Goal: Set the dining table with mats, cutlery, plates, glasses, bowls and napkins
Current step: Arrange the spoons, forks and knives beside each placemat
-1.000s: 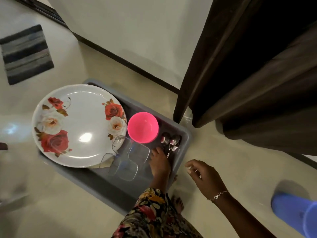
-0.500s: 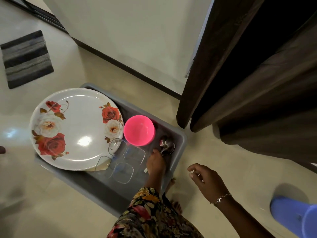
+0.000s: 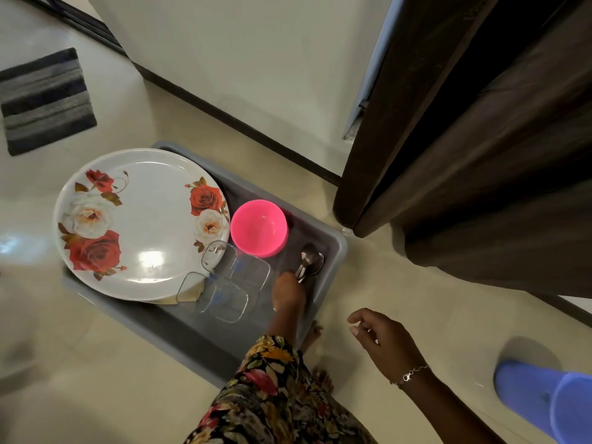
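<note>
A grey tray [image 3: 340, 251] holds a white plate with red and white roses [image 3: 141, 222], a pink bowl [image 3: 259, 227], several clear square glasses [image 3: 229, 285] and a bunch of steel spoons [image 3: 311, 259]. My left hand [image 3: 288, 294] reaches into the tray's right end and grips the spoon handles; the bowls of the spoons stick out beyond my fingers. My right hand [image 3: 381, 339] hangs to the right of the tray, fingers loosely curled, holding nothing. A bracelet is on that wrist.
Dark brown wooden furniture [image 3: 464, 155] fills the right side, close to the tray's far corner. A striped floor mat [image 3: 45, 100] lies at the upper left. A blue plastic object [image 3: 544, 402] sits at the lower right. Bare toes [image 3: 315, 331] show by the tray's near edge.
My left hand moved forward onto the spoons and closed round their handles; the spread spoon heads are now bunched together. My right hand barely moved.
</note>
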`<state>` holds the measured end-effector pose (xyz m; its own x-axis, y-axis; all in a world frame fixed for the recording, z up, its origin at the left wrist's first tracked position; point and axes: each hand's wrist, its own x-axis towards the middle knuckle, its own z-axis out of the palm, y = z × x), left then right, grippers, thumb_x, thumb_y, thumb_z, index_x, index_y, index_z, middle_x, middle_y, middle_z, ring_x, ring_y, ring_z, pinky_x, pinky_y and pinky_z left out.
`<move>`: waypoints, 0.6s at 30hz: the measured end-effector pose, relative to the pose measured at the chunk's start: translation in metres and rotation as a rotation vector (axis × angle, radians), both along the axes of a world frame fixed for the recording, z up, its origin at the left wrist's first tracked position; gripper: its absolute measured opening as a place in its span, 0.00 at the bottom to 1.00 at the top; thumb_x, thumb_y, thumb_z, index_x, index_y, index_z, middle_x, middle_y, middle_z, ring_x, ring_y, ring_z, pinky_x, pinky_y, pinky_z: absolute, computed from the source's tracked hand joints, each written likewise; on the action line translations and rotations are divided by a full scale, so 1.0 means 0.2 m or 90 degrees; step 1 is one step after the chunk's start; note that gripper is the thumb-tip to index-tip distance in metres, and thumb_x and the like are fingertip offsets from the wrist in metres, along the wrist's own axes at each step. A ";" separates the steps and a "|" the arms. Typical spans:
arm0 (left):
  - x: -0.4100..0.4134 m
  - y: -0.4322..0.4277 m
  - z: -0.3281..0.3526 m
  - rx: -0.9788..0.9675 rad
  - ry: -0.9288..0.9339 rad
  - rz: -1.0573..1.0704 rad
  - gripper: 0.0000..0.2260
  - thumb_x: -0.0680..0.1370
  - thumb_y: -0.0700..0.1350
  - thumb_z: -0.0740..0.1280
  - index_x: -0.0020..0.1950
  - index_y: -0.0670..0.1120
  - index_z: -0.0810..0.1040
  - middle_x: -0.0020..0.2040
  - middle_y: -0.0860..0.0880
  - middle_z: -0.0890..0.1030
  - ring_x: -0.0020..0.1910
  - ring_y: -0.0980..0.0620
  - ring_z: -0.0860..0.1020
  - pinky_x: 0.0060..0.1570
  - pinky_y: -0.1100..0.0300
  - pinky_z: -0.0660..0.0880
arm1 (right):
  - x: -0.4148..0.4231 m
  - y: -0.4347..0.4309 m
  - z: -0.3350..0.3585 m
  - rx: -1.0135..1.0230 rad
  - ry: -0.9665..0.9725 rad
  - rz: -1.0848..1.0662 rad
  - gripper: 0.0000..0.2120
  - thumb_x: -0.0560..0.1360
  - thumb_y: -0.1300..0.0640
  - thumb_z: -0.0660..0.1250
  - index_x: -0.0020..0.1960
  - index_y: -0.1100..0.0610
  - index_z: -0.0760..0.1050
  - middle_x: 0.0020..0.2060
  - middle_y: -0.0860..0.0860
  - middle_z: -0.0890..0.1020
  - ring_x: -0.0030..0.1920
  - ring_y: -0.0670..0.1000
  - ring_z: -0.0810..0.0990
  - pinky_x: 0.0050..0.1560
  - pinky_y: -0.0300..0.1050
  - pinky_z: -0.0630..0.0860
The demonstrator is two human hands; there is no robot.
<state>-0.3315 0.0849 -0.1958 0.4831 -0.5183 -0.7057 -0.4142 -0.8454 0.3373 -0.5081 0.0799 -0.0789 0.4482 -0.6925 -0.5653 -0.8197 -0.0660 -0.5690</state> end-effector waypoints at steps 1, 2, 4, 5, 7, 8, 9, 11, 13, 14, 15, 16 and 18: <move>0.00 0.01 0.01 -0.001 -0.001 -0.009 0.13 0.79 0.43 0.61 0.60 0.37 0.72 0.61 0.38 0.76 0.61 0.40 0.74 0.57 0.50 0.70 | 0.00 0.01 0.01 0.005 -0.001 -0.002 0.07 0.77 0.56 0.62 0.53 0.53 0.76 0.34 0.39 0.73 0.37 0.43 0.76 0.41 0.36 0.72; -0.01 0.01 0.03 -0.002 -0.001 -0.020 0.13 0.79 0.42 0.61 0.61 0.37 0.71 0.61 0.37 0.76 0.61 0.40 0.74 0.57 0.50 0.70 | 0.01 0.01 0.02 0.008 -0.003 -0.005 0.07 0.77 0.56 0.62 0.53 0.53 0.76 0.34 0.39 0.73 0.39 0.45 0.78 0.42 0.38 0.73; -0.01 0.03 0.09 -0.012 0.003 -0.032 0.13 0.80 0.42 0.59 0.61 0.36 0.70 0.61 0.37 0.76 0.61 0.39 0.74 0.56 0.50 0.70 | 0.02 0.02 0.05 0.012 -0.015 -0.014 0.07 0.77 0.57 0.62 0.53 0.53 0.76 0.34 0.40 0.74 0.40 0.47 0.79 0.44 0.42 0.74; -0.01 0.04 0.11 -0.022 0.003 -0.036 0.13 0.80 0.41 0.59 0.61 0.36 0.69 0.60 0.36 0.76 0.61 0.39 0.74 0.56 0.50 0.70 | 0.02 0.02 0.07 0.013 -0.022 -0.019 0.07 0.77 0.57 0.62 0.52 0.53 0.76 0.33 0.41 0.74 0.40 0.48 0.80 0.44 0.43 0.75; -0.02 0.07 0.20 -0.046 -0.003 -0.041 0.12 0.79 0.38 0.57 0.61 0.35 0.68 0.60 0.36 0.76 0.60 0.38 0.74 0.55 0.49 0.69 | 0.04 0.02 0.11 0.017 -0.036 -0.038 0.05 0.76 0.57 0.63 0.50 0.53 0.76 0.33 0.42 0.75 0.40 0.50 0.80 0.45 0.46 0.75; -0.02 0.08 0.24 -0.057 -0.006 -0.039 0.12 0.79 0.37 0.56 0.61 0.35 0.69 0.60 0.36 0.76 0.60 0.38 0.74 0.55 0.49 0.69 | 0.05 0.02 0.13 0.026 -0.048 -0.055 0.04 0.76 0.57 0.63 0.49 0.51 0.76 0.33 0.43 0.75 0.40 0.50 0.80 0.45 0.47 0.76; -0.03 0.09 0.29 -0.072 -0.007 -0.035 0.12 0.79 0.37 0.56 0.60 0.35 0.70 0.60 0.36 0.76 0.60 0.38 0.74 0.54 0.50 0.69 | 0.05 0.02 0.15 0.037 -0.060 -0.074 0.04 0.76 0.57 0.63 0.47 0.49 0.75 0.34 0.44 0.76 0.39 0.50 0.79 0.45 0.47 0.76; -0.04 0.11 0.40 -0.103 0.014 -0.005 0.11 0.77 0.34 0.56 0.57 0.35 0.73 0.57 0.36 0.78 0.57 0.39 0.75 0.53 0.51 0.69 | 0.05 0.03 0.20 0.051 -0.083 -0.110 0.07 0.76 0.58 0.64 0.44 0.46 0.73 0.35 0.47 0.77 0.37 0.50 0.77 0.43 0.47 0.76; -0.04 0.15 0.50 -0.158 0.100 0.099 0.08 0.75 0.31 0.57 0.45 0.37 0.75 0.43 0.37 0.79 0.43 0.41 0.78 0.42 0.52 0.73 | 0.06 0.04 0.25 0.065 -0.109 -0.143 0.09 0.76 0.59 0.64 0.41 0.46 0.73 0.34 0.50 0.77 0.34 0.48 0.75 0.39 0.43 0.75; -0.05 0.18 0.57 -0.196 0.181 0.174 0.11 0.76 0.29 0.56 0.38 0.40 0.72 0.34 0.41 0.78 0.31 0.46 0.76 0.32 0.56 0.72 | 0.07 0.04 0.27 0.075 -0.126 -0.165 0.10 0.76 0.60 0.64 0.41 0.47 0.73 0.34 0.50 0.77 0.33 0.47 0.74 0.36 0.39 0.74; -0.06 0.21 0.64 -0.227 0.261 0.235 0.13 0.77 0.29 0.57 0.34 0.42 0.69 0.27 0.46 0.75 0.23 0.52 0.71 0.23 0.62 0.68 | 0.08 0.05 0.30 0.086 -0.144 -0.190 0.10 0.76 0.61 0.63 0.41 0.48 0.74 0.33 0.50 0.76 0.32 0.47 0.74 0.32 0.35 0.73; -0.06 0.25 0.70 -0.247 0.332 0.270 0.14 0.78 0.31 0.57 0.34 0.42 0.69 0.23 0.50 0.74 0.19 0.56 0.67 0.19 0.66 0.63 | 0.09 0.05 0.32 0.096 -0.159 -0.214 0.09 0.76 0.62 0.63 0.41 0.50 0.74 0.34 0.50 0.76 0.32 0.47 0.74 0.30 0.32 0.71; -0.07 0.34 0.83 -0.291 0.446 0.292 0.11 0.80 0.34 0.57 0.39 0.41 0.71 0.24 0.52 0.77 0.18 0.58 0.68 0.18 0.68 0.61 | 0.12 0.07 0.38 0.112 -0.186 -0.250 0.06 0.76 0.62 0.63 0.43 0.54 0.75 0.35 0.52 0.78 0.32 0.46 0.75 0.28 0.30 0.70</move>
<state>-0.3446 0.1531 -0.0292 0.2525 -0.6809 -0.6875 0.3469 -0.5996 0.7212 -0.4838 0.0939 -0.0021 0.3296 -0.7462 -0.5784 -0.5689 0.3319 -0.7525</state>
